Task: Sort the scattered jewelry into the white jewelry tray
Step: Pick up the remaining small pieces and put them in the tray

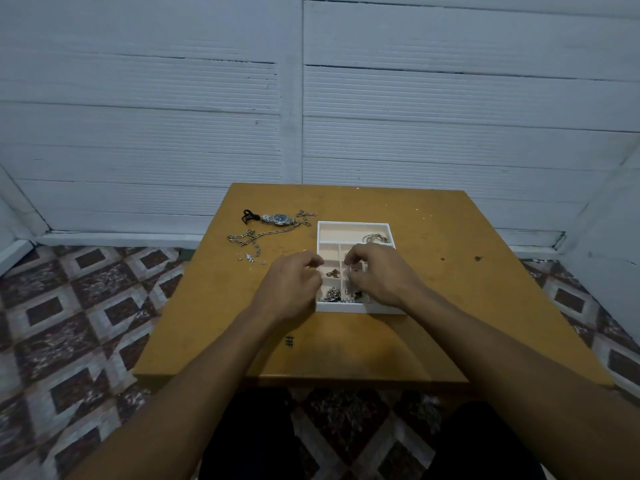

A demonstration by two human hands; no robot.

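The white jewelry tray (353, 224) sits near the middle of the table, split into compartments. Silver bangles (375, 238) lie in its far compartment, and small dark and silver pieces (333, 294) fill the near ones. My left hand (292, 284) hovers at the tray's left edge with curled fingers. My right hand (377, 275) is over the tray's middle compartments, its fingertips pinching something small and silvery that I cannot make out. Left of the tray lie a wristwatch (280, 219), a long silver chain (263, 236) and small earrings (251, 259).
The ochre table (433, 289) stands against a white panelled wall. A black clasp-like item (250, 215) lies beside the watch. Patterned floor tiles surround the table. My dark-clothed legs are under its front edge.
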